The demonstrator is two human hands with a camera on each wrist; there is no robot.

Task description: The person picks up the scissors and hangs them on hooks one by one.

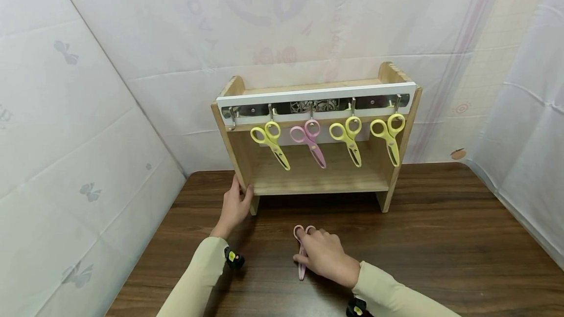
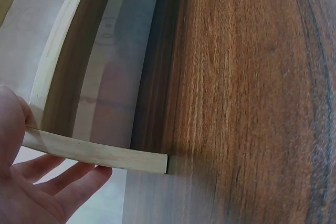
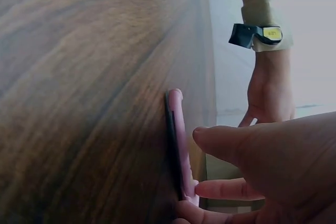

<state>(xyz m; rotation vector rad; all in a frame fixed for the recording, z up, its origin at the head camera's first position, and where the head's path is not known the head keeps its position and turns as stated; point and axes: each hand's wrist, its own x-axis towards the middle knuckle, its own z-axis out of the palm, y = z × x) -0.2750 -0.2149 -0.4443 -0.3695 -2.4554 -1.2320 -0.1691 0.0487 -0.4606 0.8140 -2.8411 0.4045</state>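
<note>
A pair of pink scissors lies on the table, its blades pointing toward the person. My right hand is over it, fingers touching the handle loops; in the right wrist view the thumb stands off the scissors. My left hand holds the lower left side panel of a wooden shelf, the thumb on one face and the fingers on the other, as the left wrist view shows. From hooks on its front hang yellow scissors, pink scissors, and two more yellow scissors.
The shelf stands at the back of the dark wooden table. A metal hook strip crosses its white front board; the leftmost hook is left of the hanging scissors. Pale printed cloth encloses the back and sides.
</note>
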